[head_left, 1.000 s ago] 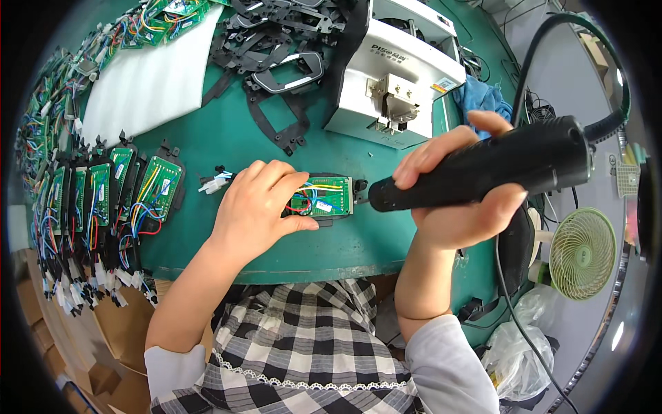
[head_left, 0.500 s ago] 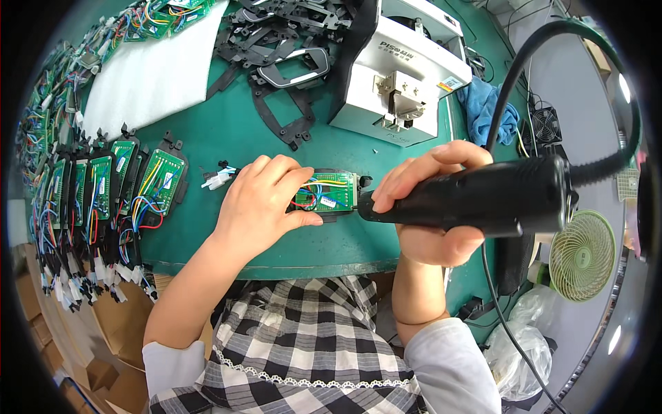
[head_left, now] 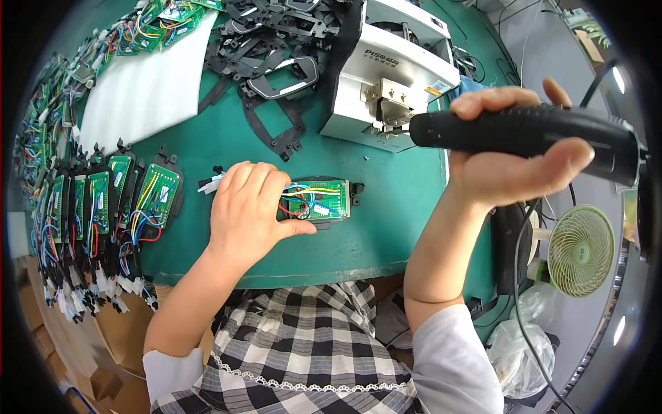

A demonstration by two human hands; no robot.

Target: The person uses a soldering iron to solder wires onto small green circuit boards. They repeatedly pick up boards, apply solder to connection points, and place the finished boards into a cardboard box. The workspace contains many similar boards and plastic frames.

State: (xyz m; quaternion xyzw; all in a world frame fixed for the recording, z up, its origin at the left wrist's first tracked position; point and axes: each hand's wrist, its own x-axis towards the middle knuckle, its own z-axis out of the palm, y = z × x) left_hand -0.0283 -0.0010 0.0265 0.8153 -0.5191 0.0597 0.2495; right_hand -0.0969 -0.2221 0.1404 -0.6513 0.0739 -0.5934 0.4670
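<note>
My left hand (head_left: pixel 241 210) grips the left part of a green circuit board (head_left: pixel 336 196) seated in a black plastic frame. Its thumb lies along the near edge, and the fingers cover the board's left end. Coloured wires loop over the board, and white connectors (head_left: pixel 210 185) stick out beyond my fingers. My right hand (head_left: pixel 507 172) is wrapped round a black electric screwdriver (head_left: pixel 531 131), held nearly level. The driver's tip is at the metal outlet block on the front of a white screw feeder (head_left: pixel 348 102); whether it touches a screw is too small to tell.
Several wired boards in black frames (head_left: pixel 158 193) stand in a row at the left. Black plastic frames (head_left: pixel 265 83) are heaped at the back beside a white foam sheet (head_left: pixel 148 90). A green fan (head_left: pixel 580 252) and a dangling cable (head_left: pixel 518 303) are at the right.
My right hand has lifted the electric screwdriver from the board's right end, up and right to the screw feeder. My left hand and the board have shifted slightly left.
</note>
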